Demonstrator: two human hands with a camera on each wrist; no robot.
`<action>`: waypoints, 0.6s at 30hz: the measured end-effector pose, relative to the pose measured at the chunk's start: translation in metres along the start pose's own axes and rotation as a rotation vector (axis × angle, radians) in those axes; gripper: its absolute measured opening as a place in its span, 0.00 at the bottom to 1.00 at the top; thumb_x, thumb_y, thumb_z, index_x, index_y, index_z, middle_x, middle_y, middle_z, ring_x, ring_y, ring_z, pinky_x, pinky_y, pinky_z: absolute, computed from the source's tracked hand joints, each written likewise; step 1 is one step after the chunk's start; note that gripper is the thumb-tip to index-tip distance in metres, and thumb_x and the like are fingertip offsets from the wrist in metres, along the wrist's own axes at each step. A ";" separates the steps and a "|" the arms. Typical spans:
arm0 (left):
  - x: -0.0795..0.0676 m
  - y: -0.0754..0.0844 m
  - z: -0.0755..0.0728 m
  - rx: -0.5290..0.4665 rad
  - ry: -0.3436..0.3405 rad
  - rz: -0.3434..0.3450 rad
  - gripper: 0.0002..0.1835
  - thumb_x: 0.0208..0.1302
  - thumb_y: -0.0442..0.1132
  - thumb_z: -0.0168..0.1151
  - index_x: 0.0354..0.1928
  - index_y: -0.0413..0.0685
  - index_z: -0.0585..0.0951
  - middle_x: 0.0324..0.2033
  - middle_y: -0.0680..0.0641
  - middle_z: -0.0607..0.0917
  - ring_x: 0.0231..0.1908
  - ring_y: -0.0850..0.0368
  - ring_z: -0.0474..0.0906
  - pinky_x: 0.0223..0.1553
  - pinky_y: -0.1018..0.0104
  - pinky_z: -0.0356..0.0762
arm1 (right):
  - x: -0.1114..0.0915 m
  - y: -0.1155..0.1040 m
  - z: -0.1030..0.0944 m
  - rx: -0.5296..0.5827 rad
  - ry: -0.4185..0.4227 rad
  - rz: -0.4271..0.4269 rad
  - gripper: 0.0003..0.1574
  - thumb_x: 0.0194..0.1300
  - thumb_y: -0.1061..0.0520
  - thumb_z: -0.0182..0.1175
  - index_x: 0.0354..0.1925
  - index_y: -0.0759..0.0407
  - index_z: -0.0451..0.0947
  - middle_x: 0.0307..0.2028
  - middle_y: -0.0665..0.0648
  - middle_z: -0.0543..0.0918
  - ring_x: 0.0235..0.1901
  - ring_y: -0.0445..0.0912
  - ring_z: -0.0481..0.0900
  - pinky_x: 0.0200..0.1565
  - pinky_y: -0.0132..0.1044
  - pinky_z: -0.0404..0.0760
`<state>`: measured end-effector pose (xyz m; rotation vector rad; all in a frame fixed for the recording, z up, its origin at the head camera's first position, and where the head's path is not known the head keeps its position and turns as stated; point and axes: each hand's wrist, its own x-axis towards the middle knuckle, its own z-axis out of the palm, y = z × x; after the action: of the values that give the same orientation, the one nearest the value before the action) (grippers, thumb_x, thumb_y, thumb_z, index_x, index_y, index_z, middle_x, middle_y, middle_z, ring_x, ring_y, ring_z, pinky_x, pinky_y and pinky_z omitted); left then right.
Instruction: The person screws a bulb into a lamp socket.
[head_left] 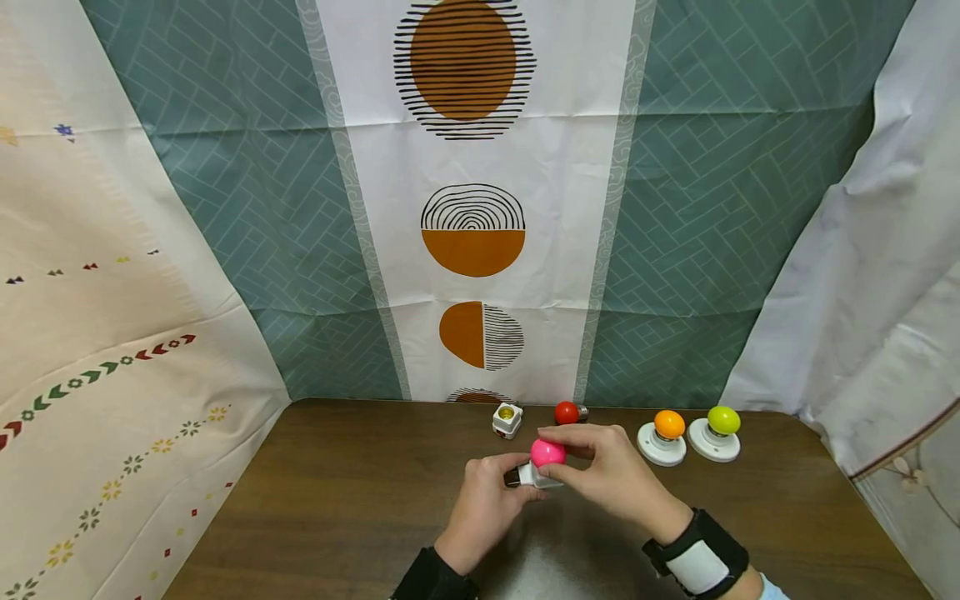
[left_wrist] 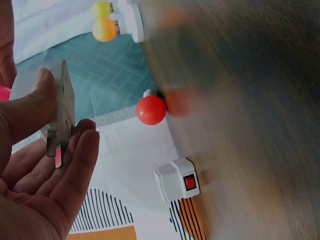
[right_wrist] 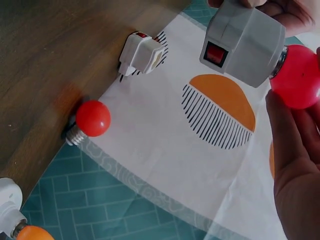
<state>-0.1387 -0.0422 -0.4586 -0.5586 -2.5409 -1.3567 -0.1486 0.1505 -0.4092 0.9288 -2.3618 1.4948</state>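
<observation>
My left hand [head_left: 483,492] grips a white plug-in bulb socket [right_wrist: 245,45] with a red rocker switch on its side. Its flat metal prongs [left_wrist: 54,145] stick out past the left fingers. A pink round bulb [right_wrist: 297,77] sits at the socket's mouth, with a thin band of its metal base showing between glass and socket. The right hand [head_left: 618,467] pinches this bulb between thumb and fingers. Behind the hands lies a loose red bulb [head_left: 567,412] on its side, screw base [right_wrist: 76,136] exposed. To its left stands a second white plug-in socket [head_left: 507,421], its mouth holding no bulb.
On the right of the brown wooden table [head_left: 360,492], an orange bulb [head_left: 670,425] and a yellow-green bulb [head_left: 723,420] stand in round white bases. A patterned cloth [head_left: 480,167] hangs along the table's back edge, with pale cloth [head_left: 135,317] on the left.
</observation>
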 end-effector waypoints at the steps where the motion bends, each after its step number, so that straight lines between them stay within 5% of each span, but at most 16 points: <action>1: 0.000 0.000 0.000 0.001 0.002 -0.008 0.20 0.43 0.40 0.74 0.42 0.50 0.83 0.35 0.59 0.82 0.33 0.69 0.76 0.32 0.74 0.73 | 0.000 0.000 0.001 -0.009 0.019 -0.002 0.24 0.49 0.49 0.70 0.47 0.44 0.80 0.43 0.45 0.81 0.42 0.40 0.78 0.40 0.35 0.76; 10: 0.000 0.003 0.001 0.000 -0.003 -0.051 0.20 0.45 0.40 0.74 0.44 0.49 0.83 0.35 0.59 0.82 0.33 0.68 0.77 0.31 0.74 0.73 | 0.000 -0.001 0.007 -0.092 0.146 0.003 0.24 0.44 0.47 0.73 0.42 0.41 0.81 0.39 0.41 0.81 0.36 0.37 0.79 0.35 0.34 0.77; 18: 0.001 -0.003 -0.001 -0.014 0.012 0.013 0.19 0.42 0.41 0.75 0.41 0.52 0.84 0.35 0.60 0.82 0.33 0.69 0.76 0.33 0.68 0.76 | 0.001 0.004 -0.003 0.004 -0.042 0.039 0.26 0.50 0.47 0.70 0.49 0.43 0.78 0.44 0.43 0.80 0.43 0.40 0.78 0.42 0.36 0.76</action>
<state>-0.1411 -0.0446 -0.4599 -0.5670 -2.5159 -1.3709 -0.1523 0.1535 -0.4103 0.9291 -2.4213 1.5090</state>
